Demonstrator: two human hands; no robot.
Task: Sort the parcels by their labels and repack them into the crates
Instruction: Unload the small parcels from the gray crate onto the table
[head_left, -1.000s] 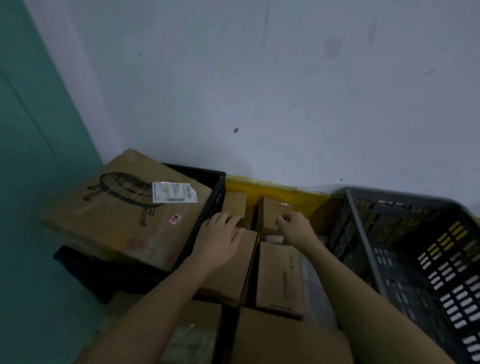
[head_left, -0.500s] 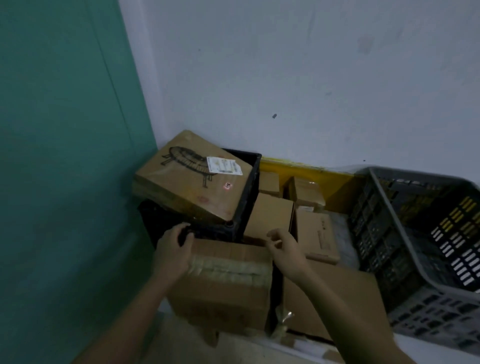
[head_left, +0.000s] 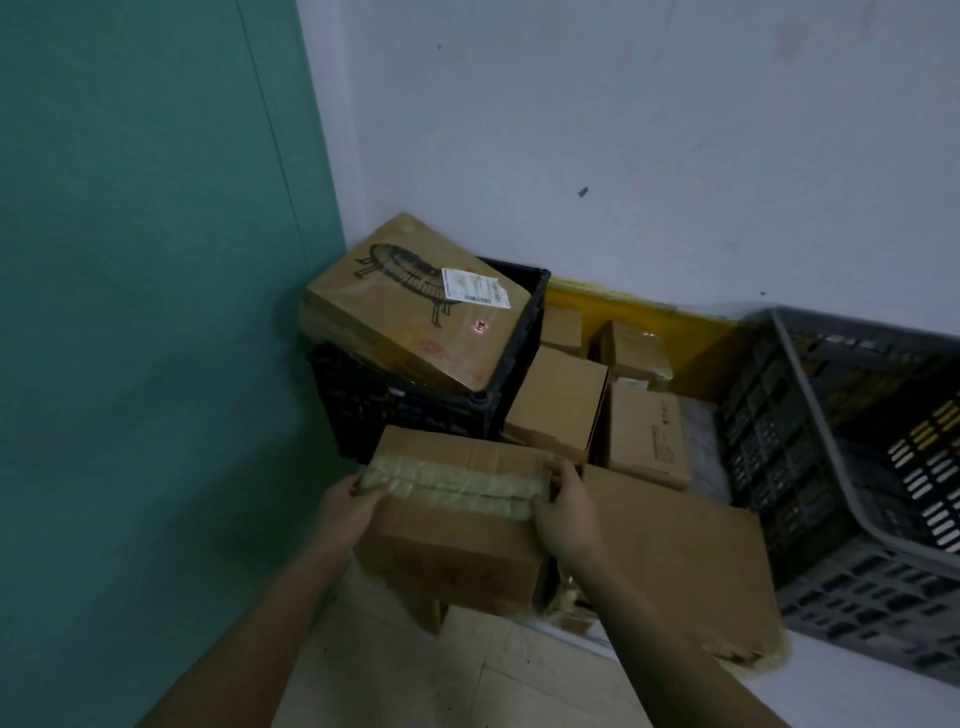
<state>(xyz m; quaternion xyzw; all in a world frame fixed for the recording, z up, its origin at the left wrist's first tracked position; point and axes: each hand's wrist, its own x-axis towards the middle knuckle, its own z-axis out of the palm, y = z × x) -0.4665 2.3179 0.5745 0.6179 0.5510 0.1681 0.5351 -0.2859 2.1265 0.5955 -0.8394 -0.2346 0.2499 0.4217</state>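
Observation:
A taped cardboard parcel with red writing on its front is held between both hands. My left hand grips its left end. At the right end my right hand curls over the top edge. Behind it stands a black crate in the corner, with a large flat box bearing a white label lying tilted across its top. Several small cardboard parcels lie between the black crate and a grey crate tipped at the right.
A green wall closes the left side and a white wall the back. A yellow strip runs along the wall's foot. A big flat cardboard piece lies right of the held parcel. Tiled floor shows below.
Both hands left the small parcels at the back and came to the taped parcel. They now grip its two ends, and it sits nearer to me.

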